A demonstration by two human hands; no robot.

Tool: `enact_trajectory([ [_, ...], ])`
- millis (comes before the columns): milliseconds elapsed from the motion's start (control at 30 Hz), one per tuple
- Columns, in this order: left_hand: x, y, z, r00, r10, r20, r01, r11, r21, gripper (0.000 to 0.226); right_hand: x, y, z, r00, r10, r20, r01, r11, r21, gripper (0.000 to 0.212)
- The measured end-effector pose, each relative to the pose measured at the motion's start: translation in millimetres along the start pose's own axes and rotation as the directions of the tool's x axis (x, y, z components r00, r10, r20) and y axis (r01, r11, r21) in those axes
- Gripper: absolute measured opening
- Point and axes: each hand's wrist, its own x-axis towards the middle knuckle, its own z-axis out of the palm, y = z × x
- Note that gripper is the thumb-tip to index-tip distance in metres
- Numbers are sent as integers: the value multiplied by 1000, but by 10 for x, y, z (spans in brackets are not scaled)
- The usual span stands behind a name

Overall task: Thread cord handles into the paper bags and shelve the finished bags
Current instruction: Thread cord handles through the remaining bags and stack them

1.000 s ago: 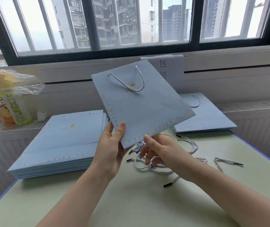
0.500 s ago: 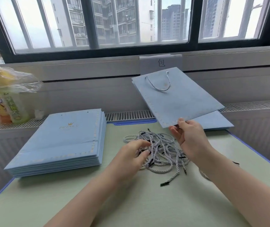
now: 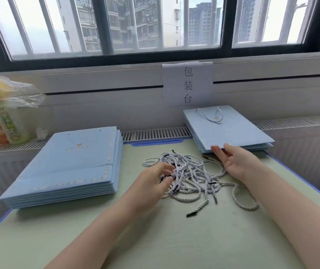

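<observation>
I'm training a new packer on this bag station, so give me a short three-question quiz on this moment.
1. True or false: the top bag on the right stack has a cord handle.
2. What does the left hand reach into? A) left stack B) cord pile C) bottle
3. Fill in: the right hand is ____, its fingers straight at the right stack's near edge.

Key: 1 true; 2 B; 3 open.
</observation>
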Motion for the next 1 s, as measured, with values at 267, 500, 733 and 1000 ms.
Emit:
enact_trajectory([
  [267, -8, 1, -2, 998, 55, -31, -49, 986, 157, 26, -285, 90, 205, 991, -100, 85, 118, 963, -241, 13],
  [500, 2, 5, -291, 881, 74, -467, 187, 853, 487, 32, -593, 560, 252, 713, 3, 701, 663, -330, -672, 25],
  [733, -13, -162, -559, 810, -407, -421, 584, 500, 640, 39, -663, 676, 240, 684, 74, 726, 695, -369, -617, 10],
  [1000, -41, -193, -831, 815, -517, -263, 537, 500, 680, 54, -627, 534, 256, 542, -292, 788, 739, -281, -612, 11],
])
